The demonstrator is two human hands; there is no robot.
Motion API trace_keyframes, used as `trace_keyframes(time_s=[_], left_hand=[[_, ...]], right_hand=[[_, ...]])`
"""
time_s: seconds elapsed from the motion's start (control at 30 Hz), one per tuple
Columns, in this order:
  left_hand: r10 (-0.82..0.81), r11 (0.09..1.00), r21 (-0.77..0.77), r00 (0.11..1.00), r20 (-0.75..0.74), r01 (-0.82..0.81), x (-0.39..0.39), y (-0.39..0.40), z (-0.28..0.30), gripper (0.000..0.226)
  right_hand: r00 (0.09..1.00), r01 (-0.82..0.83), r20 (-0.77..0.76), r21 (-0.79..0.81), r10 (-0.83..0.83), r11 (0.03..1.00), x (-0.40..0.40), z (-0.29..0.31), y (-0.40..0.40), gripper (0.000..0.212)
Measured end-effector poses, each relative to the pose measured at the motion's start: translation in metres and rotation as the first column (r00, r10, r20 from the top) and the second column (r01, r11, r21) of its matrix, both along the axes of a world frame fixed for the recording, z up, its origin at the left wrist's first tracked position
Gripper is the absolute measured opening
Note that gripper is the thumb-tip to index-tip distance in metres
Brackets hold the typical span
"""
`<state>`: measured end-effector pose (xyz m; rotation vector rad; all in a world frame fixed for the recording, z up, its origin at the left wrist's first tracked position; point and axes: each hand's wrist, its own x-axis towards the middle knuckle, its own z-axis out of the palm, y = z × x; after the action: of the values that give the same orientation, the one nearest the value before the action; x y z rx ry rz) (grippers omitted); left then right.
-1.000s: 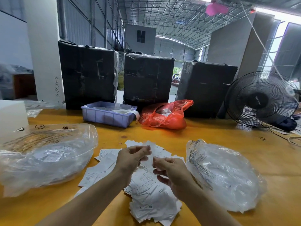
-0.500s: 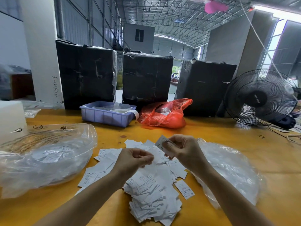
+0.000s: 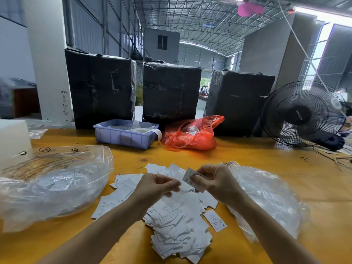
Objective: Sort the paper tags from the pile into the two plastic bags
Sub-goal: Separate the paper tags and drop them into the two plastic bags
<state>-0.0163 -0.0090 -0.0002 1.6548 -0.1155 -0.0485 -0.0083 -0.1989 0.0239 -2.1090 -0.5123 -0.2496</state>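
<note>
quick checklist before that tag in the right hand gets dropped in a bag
1. Tag held firmly: ok. The right hand pinches a single paper tag above the pile; its grip sits on the tag's edge.
2. Size readable: ok. "XL" shows on the held tag.
3. Left hand free: cannot tell. The left hand is curled by the pile; whether it holds a tag is hidden.
4. Right bag reachable: ok, it lies just beside the right hand.
5. Right bag's mouth open: cannot tell, the opening is not clear.
6. Left bag ready: ok, its mouth gapes toward the pile with tags already inside.
</note>
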Motion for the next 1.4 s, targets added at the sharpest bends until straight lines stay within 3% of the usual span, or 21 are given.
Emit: trace_keyframes(time_s=[0.27, 0.4, 0.53, 0.77, 0.93, 1.2, 1.4], left_hand=[[-0.077, 0.996, -0.058, 0.994, -0.075, 0.072, -0.004, -0.001, 0.005, 0.007], [-0.066, 0.996, -0.057, 0.994, -0.083, 0.062, -0.003, -0.002, 0.004, 0.009], [-0.069, 0.996, -0.057, 0.993, -0.093, 0.064, -0.003, -0.001, 0.003, 0.008], [-0.092, 0.994, -0.065, 0.99, -0.111, 0.085, -0.003, -0.002, 0.004, 0.011], [-0.11, 0.992, -0.07, 0.986, -0.125, 0.102, -0.003, -0.001, 0.002, 0.01], [-0.169, 0.985, -0.046, 0.981, -0.098, 0.165, -0.008, -0.001, 0.004, 0.038], [-0.132, 0.989, -0.083, 0.988, -0.082, 0.126, -0.005, -0.008, -0.001, 0.013]], right_hand=[[0.999, -0.051, -0.021, -0.007, 0.05, 0.999, -0.002, -0.004, -0.004, 0.011], [1.0, 0.007, 0.024, 0.119, -0.01, 0.993, -0.001, -0.005, -0.009, 0.011], [0.999, -0.03, -0.028, 0.18, 0.036, 0.983, -0.002, -0.005, -0.011, 0.009], [0.997, -0.05, -0.053, 0.067, 0.053, 0.997, -0.005, -0.011, -0.009, 0.012], [0.991, -0.073, -0.109, 0.078, 0.082, 0.994, -0.008, -0.012, -0.008, 0.013], [0.951, -0.165, -0.261, 0.032, 0.167, 0.986, -0.011, -0.01, -0.009, 0.003], [0.923, -0.227, -0.34, -0.107, 0.18, 0.968, -0.008, -0.003, -0.001, 0.028]])
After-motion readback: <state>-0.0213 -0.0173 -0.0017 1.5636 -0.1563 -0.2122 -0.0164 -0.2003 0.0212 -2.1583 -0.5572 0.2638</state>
